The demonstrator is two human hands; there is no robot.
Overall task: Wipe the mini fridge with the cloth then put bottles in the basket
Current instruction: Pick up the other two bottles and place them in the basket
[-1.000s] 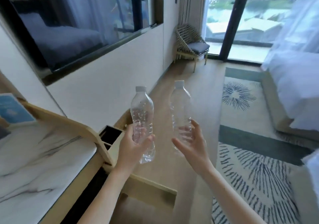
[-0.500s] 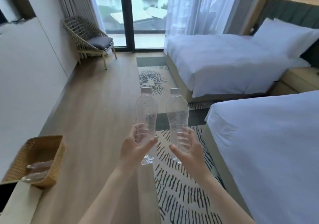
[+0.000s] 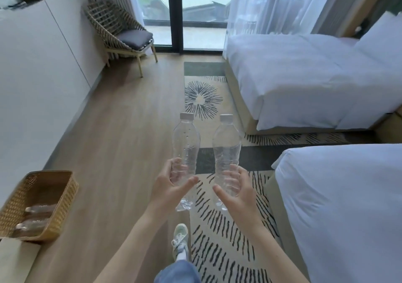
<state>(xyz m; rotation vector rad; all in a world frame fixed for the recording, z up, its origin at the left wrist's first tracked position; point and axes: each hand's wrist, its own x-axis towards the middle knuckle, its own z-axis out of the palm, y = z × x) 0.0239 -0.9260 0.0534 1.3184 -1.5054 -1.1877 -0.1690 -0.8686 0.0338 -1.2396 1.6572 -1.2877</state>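
I hold two clear plastic bottles with white caps upright in front of me, over the floor. My left hand [image 3: 168, 184] grips the lower part of the left bottle [image 3: 186, 143]. My right hand [image 3: 236, 187] grips the lower part of the right bottle [image 3: 226, 145]. The woven basket [image 3: 63, 197] stands at the lower left on a pale surface, well to the left of both hands. A few clear bottles [image 3: 36, 217] lie inside it. No mini fridge or cloth is in view.
Two white beds [image 3: 326, 206] fill the right side. A patterned rug [image 3: 219, 239] lies under my hands, wooden floor [image 3: 121, 143] to its left. A wicker chair [image 3: 121, 36] stands by the glass door at the back. My foot [image 3: 180, 239] is on the floor below.
The view has swung right from the marble counter and wall to the beds and floor. The basket came into view at the lower left. Both hands keep the bottles upright.
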